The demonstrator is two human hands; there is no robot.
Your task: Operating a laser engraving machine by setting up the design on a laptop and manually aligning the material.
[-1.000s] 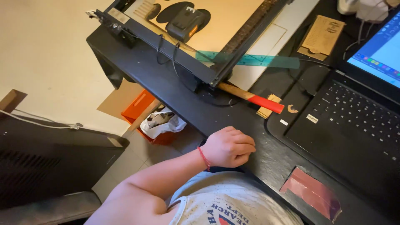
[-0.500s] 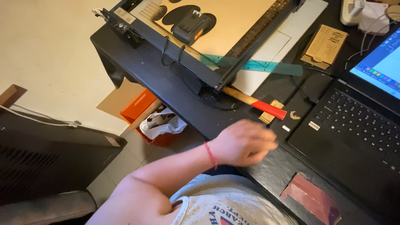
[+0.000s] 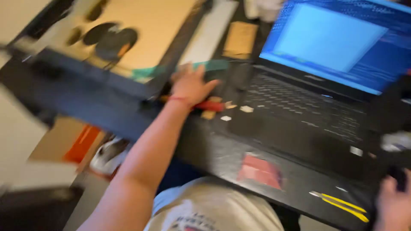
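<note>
While the view is smearing with motion blur, the person's left hand is reaching forward over the dark surface, fingers spread and released, gripping nothing. Its palm is hovering over or lying against the near end of a teal ruler, at the corner of a black-framed machine bed carrying a tan board; whether the hand is actually touching the ruler cannot be told. Just below the wrist, which is wearing a thin red band, a red-handled tool is lying on the surface among small pale wood scraps. An open black laptop with a glowing blue screen is sitting to the right of the hand. Nearer the body, a reddish rectangular patch and a yellow-handled tool are lying on the surface. At the lower right edge the right hand is showing only partly, close to something dark; its grip cannot be told.
</note>
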